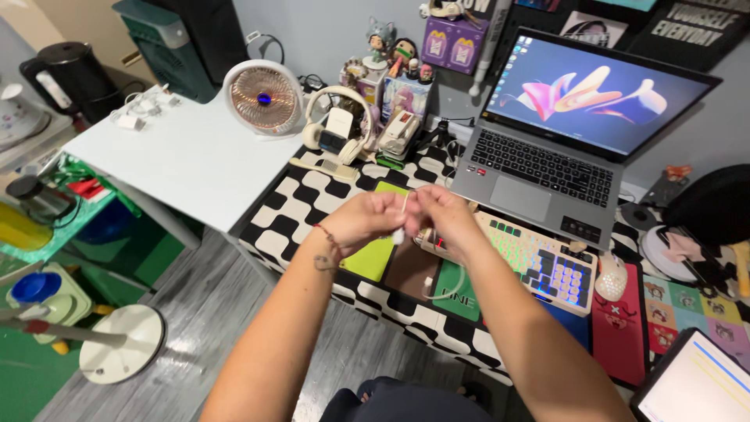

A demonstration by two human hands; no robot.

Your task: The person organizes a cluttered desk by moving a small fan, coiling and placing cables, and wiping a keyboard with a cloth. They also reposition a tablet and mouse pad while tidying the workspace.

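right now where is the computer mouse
In the head view the white mouse sits right of centre on a red pad, just right of the backlit keyboard.

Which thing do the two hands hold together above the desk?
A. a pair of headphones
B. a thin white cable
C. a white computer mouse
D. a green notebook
B: the left hand and the right hand meet over the checkered desk mat and pinch a thin white cable, which hangs down in a loop below them; the mouse lies untouched beside the keyboard.
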